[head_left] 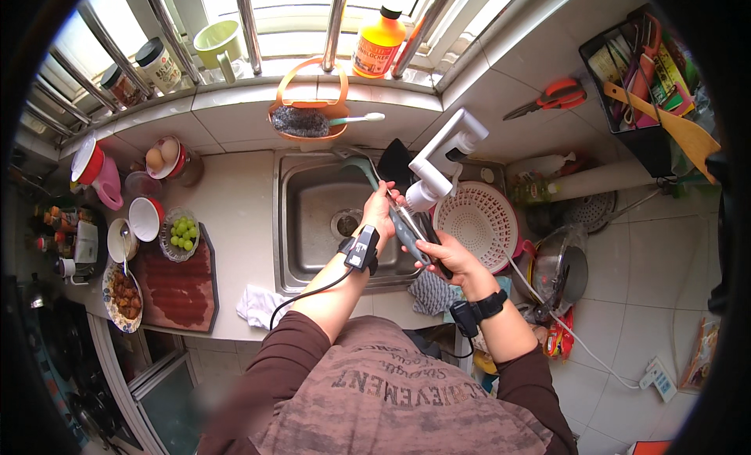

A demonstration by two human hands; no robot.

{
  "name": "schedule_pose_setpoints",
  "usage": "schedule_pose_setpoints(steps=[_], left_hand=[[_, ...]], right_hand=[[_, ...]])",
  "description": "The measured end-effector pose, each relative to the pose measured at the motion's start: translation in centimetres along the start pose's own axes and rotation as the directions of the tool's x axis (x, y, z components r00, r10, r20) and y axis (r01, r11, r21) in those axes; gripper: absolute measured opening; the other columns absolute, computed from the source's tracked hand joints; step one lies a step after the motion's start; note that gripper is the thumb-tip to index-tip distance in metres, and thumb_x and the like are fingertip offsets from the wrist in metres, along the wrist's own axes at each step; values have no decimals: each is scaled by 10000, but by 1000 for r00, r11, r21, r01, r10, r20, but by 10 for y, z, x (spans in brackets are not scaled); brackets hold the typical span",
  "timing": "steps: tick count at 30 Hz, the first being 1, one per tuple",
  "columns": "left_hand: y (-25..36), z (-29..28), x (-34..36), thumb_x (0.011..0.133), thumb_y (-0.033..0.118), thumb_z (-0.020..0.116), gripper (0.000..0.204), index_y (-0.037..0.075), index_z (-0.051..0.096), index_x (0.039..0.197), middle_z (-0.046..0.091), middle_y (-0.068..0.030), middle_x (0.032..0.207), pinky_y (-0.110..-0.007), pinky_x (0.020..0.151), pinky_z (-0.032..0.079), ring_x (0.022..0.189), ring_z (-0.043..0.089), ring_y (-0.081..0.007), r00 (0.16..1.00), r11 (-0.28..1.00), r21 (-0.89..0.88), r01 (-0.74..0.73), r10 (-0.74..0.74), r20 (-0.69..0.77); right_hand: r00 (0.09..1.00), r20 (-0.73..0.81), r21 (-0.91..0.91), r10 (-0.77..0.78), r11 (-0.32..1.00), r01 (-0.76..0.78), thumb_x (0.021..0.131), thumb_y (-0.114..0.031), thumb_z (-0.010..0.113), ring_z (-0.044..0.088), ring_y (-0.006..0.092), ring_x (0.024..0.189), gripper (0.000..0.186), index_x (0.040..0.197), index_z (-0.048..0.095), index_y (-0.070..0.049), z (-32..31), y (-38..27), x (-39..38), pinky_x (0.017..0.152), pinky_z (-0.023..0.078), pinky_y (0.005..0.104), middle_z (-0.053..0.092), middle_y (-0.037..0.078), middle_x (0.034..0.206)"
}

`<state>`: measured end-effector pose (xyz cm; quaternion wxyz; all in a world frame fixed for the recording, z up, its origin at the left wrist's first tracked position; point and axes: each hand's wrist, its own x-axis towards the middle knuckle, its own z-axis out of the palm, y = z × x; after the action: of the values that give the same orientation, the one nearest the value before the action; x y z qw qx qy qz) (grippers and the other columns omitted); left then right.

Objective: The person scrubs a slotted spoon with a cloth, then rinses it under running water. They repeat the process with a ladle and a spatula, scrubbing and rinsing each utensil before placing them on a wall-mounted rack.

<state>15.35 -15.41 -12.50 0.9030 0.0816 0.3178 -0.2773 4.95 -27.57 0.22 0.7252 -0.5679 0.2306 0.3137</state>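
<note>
Over the right part of the steel sink (285, 251), I hold several long-handled kitchen utensils (406, 234) in a bundle. My left hand (379, 217) is closed round their upper shafts. Lower down, my right hand (454, 259) grips the grey and dark handles. At the far end a grey-green curved head (359, 166) and a black flat head (396, 159) point away from me; whether both belong to the bundle is hard to tell. Just beyond my hands stands a white jointed fixture (435, 172). A white colander (477, 220) sits right of the sink.
On the left counter are green grapes (183, 233) in a glass bowl, a red-brown cutting board (176, 287) and a plate of food (123, 297). An orange caddy (335, 111) with a brush hangs behind the sink. A white cable (559, 320) runs to a power strip (659, 379).
</note>
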Motion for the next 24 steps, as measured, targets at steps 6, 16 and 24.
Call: schedule_pose_setpoints(steps=[6,16,24], left_hand=[[-11,11,-2,895,84,522,167,84,505,1060,570,-86,867,-361,659,499,749,567,-220,999,998,58,25,-27,40],[-41,13,-93,865,53,578,279,12,527,1136,628,-94,971,-324,662,522,836,593,-185,972,907,387,-165,82,222],[-31,7,-42,974,326,436,345,7,514,1080,610,-126,906,-400,708,541,777,608,-245,1000,970,241,12,-12,2]], right_hand=[[997,-76,262,16,965,4,897,-167,598,610,96,570,243,1052,522,4,2,4,-6,456,484,160,650,115,883],[997,-18,253,-77,964,79,890,-166,601,585,89,620,159,970,554,-37,5,16,-6,519,465,184,625,53,802],[998,-39,160,-49,986,54,881,-161,604,581,106,599,210,1024,510,-40,12,21,-42,527,478,191,606,83,786]])
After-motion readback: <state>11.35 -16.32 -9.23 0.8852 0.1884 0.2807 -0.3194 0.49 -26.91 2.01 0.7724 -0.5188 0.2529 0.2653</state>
